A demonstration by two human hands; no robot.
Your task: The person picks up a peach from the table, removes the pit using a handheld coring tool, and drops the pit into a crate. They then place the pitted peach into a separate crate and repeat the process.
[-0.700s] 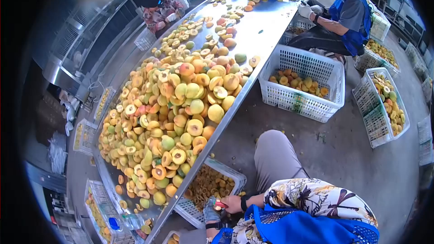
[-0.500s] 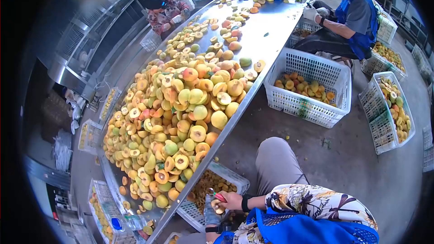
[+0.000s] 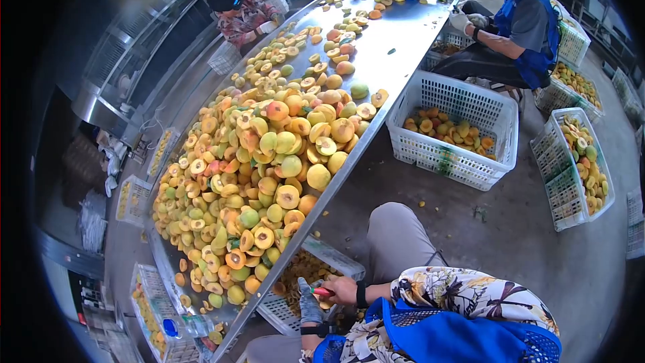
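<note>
My right hand (image 3: 343,290), bare with a black wristband, is closed round a small red-handled tool (image 3: 323,292). Close beside it, my left hand (image 3: 310,309) wears a grey glove, and a piece of fruit (image 3: 325,304) shows partly between the hands. How the gloved fingers hold it is hard to make out. Both hands are over a white crate (image 3: 342,261) of brownish pits and scraps. A large heap of halved yellow-orange fruit (image 3: 255,181) covers the near part of the metal table (image 3: 403,44).
A white crate (image 3: 459,171) with some fruit halves stands right of the table, and a fuller crate (image 3: 561,195) is farther right. Two people sit at the table, one (image 3: 531,20) at the far right, one (image 3: 245,20) at the far left. My knee (image 3: 396,228) is near the table edge.
My gloved left hand has come up, its fingers now showing beside the red-handled tool. The cut face of the fruit is less visible. The view has shifted slightly.
</note>
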